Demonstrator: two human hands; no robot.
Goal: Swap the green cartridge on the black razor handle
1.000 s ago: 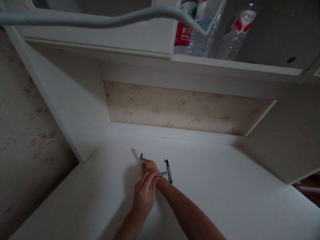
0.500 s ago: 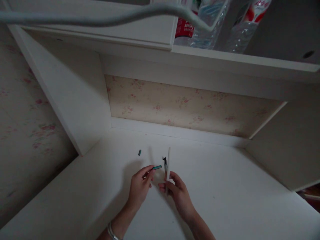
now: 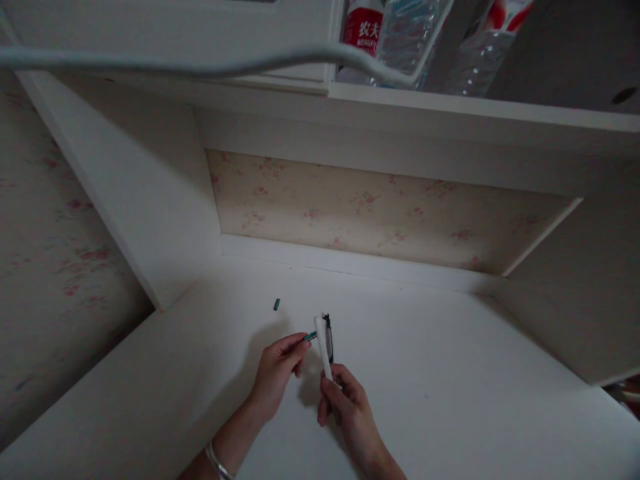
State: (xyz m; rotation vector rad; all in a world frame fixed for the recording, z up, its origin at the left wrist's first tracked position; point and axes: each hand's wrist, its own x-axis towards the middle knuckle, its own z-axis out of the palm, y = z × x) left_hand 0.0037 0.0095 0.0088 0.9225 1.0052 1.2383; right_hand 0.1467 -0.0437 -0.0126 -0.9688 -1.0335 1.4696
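My left hand (image 3: 281,363) is closed, thumb and fingers pinching a small green-and-black stick (image 3: 311,336) that looks like a battery. Its tip reaches the upper part of a slim white wand-like device (image 3: 323,347); whether it touches or goes in, I cannot tell. My right hand (image 3: 344,397) is wrapped around the lower end of that device and holds it upright, tilted slightly left. Along the device's right side runs a narrow black-and-grey part (image 3: 329,339), standing apart from the white shell. A second small green-and-black piece (image 3: 277,304) lies on the white desk (image 3: 450,373).
Above the desk, a shelf (image 3: 475,108) holds a red-labelled bottle (image 3: 361,30) and other clear plastic bottles (image 3: 483,57). A pale curved bar (image 3: 200,65) crosses the top of the view. White side panels flank the desk, with flowered wallpaper (image 3: 365,207) behind.
My right hand has turned the white device so its broader face shows, leaning left. The stick's tip in my left hand now meets the device's top. The view has shifted slightly.
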